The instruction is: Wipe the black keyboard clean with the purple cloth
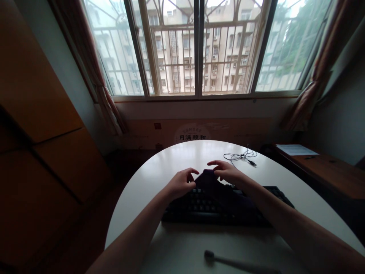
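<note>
A black keyboard (196, 207) lies on the white round table (128, 213), right under my hands. Over its middle and right part is a dark purple cloth (209, 179), its upper edge raised to a peak. My left hand (182, 182) pinches the cloth's left side between thumb and finger, the index finger curved above. At the peak's right side, my right hand (227, 172) pinches the fabric, with one finger stretched out to the left. My right forearm hides part of the keyboard. Nearer me lies a toothbrush-like brush (236, 262), dark bristles pointing left.
A thin black USB cable (242, 156) lies loosely coiled beyond the keyboard. To the right, a wooden desk (336, 167) carries a paper sheet (296, 149) and a dark pen-like item (310, 157). A wooden cabinet (59, 160) stands left, and a barred window (196, 49) is ahead.
</note>
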Action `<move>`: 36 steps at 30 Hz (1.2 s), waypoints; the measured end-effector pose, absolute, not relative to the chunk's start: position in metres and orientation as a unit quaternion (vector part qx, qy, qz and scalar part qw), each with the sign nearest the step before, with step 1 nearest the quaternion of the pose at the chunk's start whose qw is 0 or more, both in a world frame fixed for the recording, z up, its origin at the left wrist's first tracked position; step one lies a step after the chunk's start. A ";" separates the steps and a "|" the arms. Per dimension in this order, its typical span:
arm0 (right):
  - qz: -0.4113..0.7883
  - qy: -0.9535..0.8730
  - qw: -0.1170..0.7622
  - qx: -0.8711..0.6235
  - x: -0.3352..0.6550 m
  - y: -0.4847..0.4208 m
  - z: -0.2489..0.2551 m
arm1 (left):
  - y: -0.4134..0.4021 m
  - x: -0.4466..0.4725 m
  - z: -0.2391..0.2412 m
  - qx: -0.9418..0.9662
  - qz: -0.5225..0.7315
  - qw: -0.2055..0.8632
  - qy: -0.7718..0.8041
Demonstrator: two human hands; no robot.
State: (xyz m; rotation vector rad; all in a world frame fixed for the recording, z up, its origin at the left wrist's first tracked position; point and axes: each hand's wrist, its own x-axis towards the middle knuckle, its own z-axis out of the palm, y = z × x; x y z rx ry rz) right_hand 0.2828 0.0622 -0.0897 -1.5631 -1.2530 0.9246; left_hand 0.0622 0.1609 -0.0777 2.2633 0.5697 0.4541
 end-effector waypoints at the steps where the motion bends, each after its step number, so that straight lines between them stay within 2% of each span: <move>1: 0.369 -0.501 0.462 -0.632 0.283 0.063 -0.091 | 0.161 0.061 -0.076 0.885 0.167 0.375 0.219; 5: 0.465 -0.473 0.503 -0.554 0.278 0.054 -0.086 | 0.156 0.057 -0.068 0.867 0.132 0.446 0.176; 8: 0.556 -0.478 0.487 -0.475 0.271 0.043 -0.076 | 0.150 0.054 -0.062 0.837 0.100 0.526 0.109; 10: 0.567 -0.491 0.469 -0.466 0.268 0.041 -0.073 | 0.148 0.053 -0.061 0.830 0.082 0.546 0.080; 13: 0.460 -0.519 0.482 -0.535 0.267 0.049 -0.081 | 0.152 0.053 -0.066 0.856 0.086 0.501 0.095; 16: 0.287 -0.526 0.490 -0.633 0.270 0.060 -0.094 | 0.160 0.054 -0.072 0.905 0.133 0.366 0.173; 18: 0.205 -0.541 0.477 -0.662 0.270 0.063 -0.099 | 0.165 0.054 -0.073 0.919 0.161 0.277 0.228; 21: 0.137 -0.614 0.422 -0.652 0.265 0.061 -0.101 | 0.172 0.052 -0.073 0.917 0.182 0.203 0.292; 28: 0.098 -0.710 0.315 -0.622 0.245 0.062 -0.114 | 0.177 0.056 -0.087 0.906 0.206 0.149 0.337; 36: 0.112 -0.729 0.369 -0.565 0.240 0.058 -0.114 | 0.158 0.069 -0.096 0.916 0.167 0.139 0.338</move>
